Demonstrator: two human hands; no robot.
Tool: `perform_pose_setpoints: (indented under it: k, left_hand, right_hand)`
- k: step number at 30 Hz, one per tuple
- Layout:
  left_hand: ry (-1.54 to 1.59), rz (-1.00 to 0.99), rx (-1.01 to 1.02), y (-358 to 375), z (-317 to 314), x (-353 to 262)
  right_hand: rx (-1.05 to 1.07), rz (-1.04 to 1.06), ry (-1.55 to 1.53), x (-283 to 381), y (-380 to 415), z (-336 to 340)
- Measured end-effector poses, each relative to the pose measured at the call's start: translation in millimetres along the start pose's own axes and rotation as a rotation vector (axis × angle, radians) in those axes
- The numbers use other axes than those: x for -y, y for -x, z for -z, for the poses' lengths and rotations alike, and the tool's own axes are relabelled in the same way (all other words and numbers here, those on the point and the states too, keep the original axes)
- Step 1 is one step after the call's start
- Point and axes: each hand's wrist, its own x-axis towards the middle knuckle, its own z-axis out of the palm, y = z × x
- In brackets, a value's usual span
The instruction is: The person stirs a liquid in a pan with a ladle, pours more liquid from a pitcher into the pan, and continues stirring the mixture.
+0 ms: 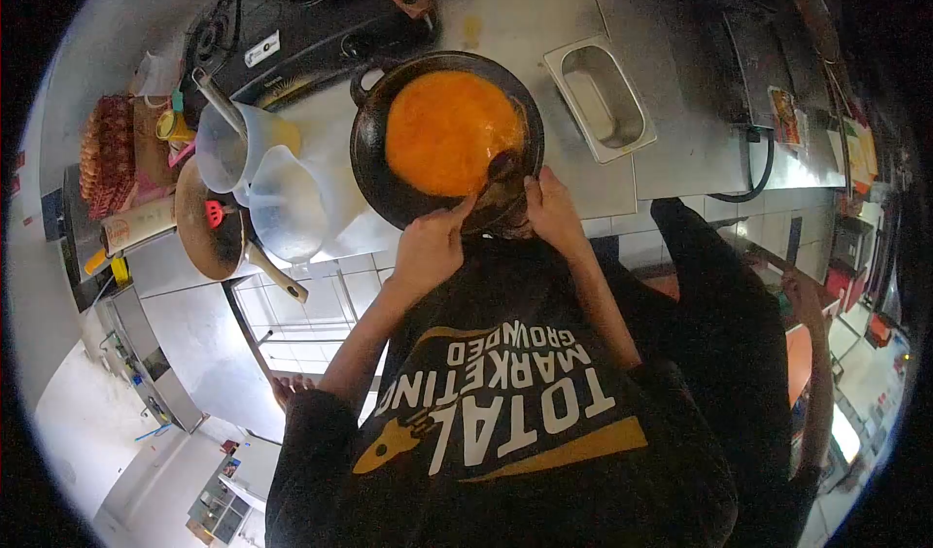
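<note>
A black two-handled wok (367,164) rests on the steel counter just in front of me. Inside it spreads an orange, thick-looking mixture (452,125), pulled away from the wall on the near right side. My left hand (431,247) is closed at the near rim, its fingers pinched toward a dark spoon-like utensil (501,165) that dips into the mixture's edge. Most of that utensil's handle is hidden. On the near right of the rim, my right hand (556,216) is closed around the wok's edge, where the second handle is covered.
A steel pan insert (583,91) lies right of the wok. Left are translucent pitchers (290,203), a brown frying pan (207,227), egg trays (105,154) and a black gas stove (321,48). Another person's arm (814,354) shows at right; other fingers (292,387) appear lower left.
</note>
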Motion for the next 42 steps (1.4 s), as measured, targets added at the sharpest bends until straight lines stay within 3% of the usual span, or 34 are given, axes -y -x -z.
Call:
perform_pose_setpoints:
  k: [3, 9, 12, 15, 18, 22, 24, 28, 33, 39, 42]
  left_hand:
    - [-0.129, -0.007, -0.074, -25.6, -4.4, 5.0]
    - [-0.375, 0.171, 0.003, -52.0, 6.5, -6.8]
    - [-0.393, 0.283, 0.143, -38.0, 16.2, -14.0]
    - [-0.29, 0.27, 0.242, -23.6, 25.6, -27.8]
    - [-0.194, 0.182, 0.16, -14.1, 15.7, -41.7]
    - [-0.197, 0.255, 0.098, -35.2, 4.8, -44.1]
    - [-0.272, 0.254, 0.01, -46.0, -7.4, -30.2]
    - [-0.385, 0.338, 0.068, -47.1, -0.8, -26.1]
    - [-0.3, 0.326, 0.214, -14.4, 5.0, -44.2]
    - [-0.101, 0.177, 0.015, -37.9, -21.6, -31.9]
    - [-0.204, 0.261, -0.095, -57.7, -27.2, -21.7]
  right_hand:
    - [0.016, -0.013, 0.034, 6.6, -1.8, 1.8]
    - [-0.011, -0.006, -0.037, 15.5, -0.7, 2.9]
    - [-0.016, 0.001, -0.002, 16.8, -2.6, 3.6]
    - [0.034, -0.053, 0.021, 20.5, -3.1, 8.6]
    - [0.089, -0.077, 0.013, 17.9, -7.8, 11.5]
    - [0.163, -0.165, 0.091, 14.8, -11.9, 14.4]
    - [0.099, -0.079, 0.037, 8.0, -10.9, 10.5]
    - [0.082, 0.021, -0.009, 0.5, -14.3, 8.6]
    - [0.12, -0.048, -0.008, 4.9, -16.9, 15.3]
    - [0.085, -0.021, 0.019, -4.1, -18.9, 7.9]
    - [0.105, -0.049, 0.052, 6.0, -18.3, 14.2]
